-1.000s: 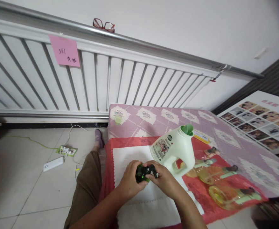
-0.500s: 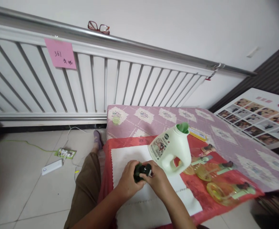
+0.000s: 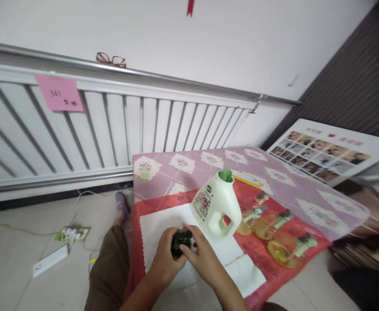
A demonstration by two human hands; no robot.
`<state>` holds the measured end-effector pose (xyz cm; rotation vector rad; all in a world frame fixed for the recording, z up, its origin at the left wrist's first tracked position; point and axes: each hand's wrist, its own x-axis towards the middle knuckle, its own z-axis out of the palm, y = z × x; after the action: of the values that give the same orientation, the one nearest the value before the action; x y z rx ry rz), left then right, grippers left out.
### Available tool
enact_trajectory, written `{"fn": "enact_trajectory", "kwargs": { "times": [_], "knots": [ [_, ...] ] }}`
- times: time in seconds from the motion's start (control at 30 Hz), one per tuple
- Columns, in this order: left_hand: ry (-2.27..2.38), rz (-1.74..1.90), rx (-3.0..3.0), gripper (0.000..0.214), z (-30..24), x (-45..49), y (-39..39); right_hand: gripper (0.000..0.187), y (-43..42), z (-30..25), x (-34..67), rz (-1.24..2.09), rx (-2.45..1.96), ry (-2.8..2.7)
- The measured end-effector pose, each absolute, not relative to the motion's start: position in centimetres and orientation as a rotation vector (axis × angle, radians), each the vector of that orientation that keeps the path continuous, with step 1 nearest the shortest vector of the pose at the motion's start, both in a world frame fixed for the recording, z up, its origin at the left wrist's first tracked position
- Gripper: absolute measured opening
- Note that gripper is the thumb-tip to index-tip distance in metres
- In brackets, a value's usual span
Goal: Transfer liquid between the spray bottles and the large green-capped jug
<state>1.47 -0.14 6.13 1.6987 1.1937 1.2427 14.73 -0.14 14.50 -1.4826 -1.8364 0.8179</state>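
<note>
Between my two hands, over the front of the table, is a dark green bottle with a black pump-like top (image 3: 183,237), seen from above. My left hand (image 3: 164,258) wraps round the bottle's left side. My right hand (image 3: 202,255) closes on the black top from the right, its thumb across the front; the palm side is hidden. Just behind my right hand stands a pale green detergent jug (image 3: 220,194), upright, with a green spout at its mouth. Right of the jug, several clear yellowish bottles (image 3: 281,254) with dark tops lie on the red cloth (image 3: 257,257).
A white cloth (image 3: 247,276) lies under my hands. Farther back are a yellow-edged box (image 3: 246,178) and a small green lid (image 3: 144,175). A white radiator (image 3: 134,125) borders the table. A power strip (image 3: 72,234) and white device (image 3: 51,260) are on the floor.
The view has shifted, so the table sits farther left. My right hand has turned a little about the bottle's black top, and both hands still hold the bottle.
</note>
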Motion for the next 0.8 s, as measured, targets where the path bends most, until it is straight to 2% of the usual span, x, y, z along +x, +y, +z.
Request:
{"fn": "enact_trajectory", "kwargs": {
  "times": [0.1,0.17,0.27,0.4,0.47,0.57,0.67,0.8],
  "knots": [
    [1.165,1.235,1.707,0.061,5.5,1.6,-0.1,0.024,-0.4,14.7,14.4,0.785,-1.488,-1.851],
    [1.18,1.227,1.707,0.058,4.9,1.6,0.0,0.015,-0.4,14.5,13.9,0.683,-1.647,-1.743],
    [1.215,1.228,1.709,0.057,3.7,1.5,0.2,0.026,-0.7,14.1,13.5,0.602,-1.795,-1.589],
    [1.209,1.176,1.754,0.058,2.6,1.0,0.4,0.043,-1.3,14.2,13.7,0.73,-1.578,-1.584],
    [1.206,1.141,1.763,0.057,2.5,0.8,0.4,0.035,-1.5,14.4,13.8,0.78,-1.5,-1.625],
    [1.211,1.12,1.724,0.055,2.7,0.7,0.4,0.016,-1.3,14.3,13.6,0.765,-1.634,-1.552],
    [1.22,1.158,1.653,0.057,3.0,1.0,0.2,0.027,-0.9,13.8,13.1,0.702,-1.771,-1.435],
    [1.207,1.202,1.596,0.06,3.8,1.4,0.0,0.04,-0.7,13.1,13.0,0.72,-1.653,-1.438]
  ]
}}
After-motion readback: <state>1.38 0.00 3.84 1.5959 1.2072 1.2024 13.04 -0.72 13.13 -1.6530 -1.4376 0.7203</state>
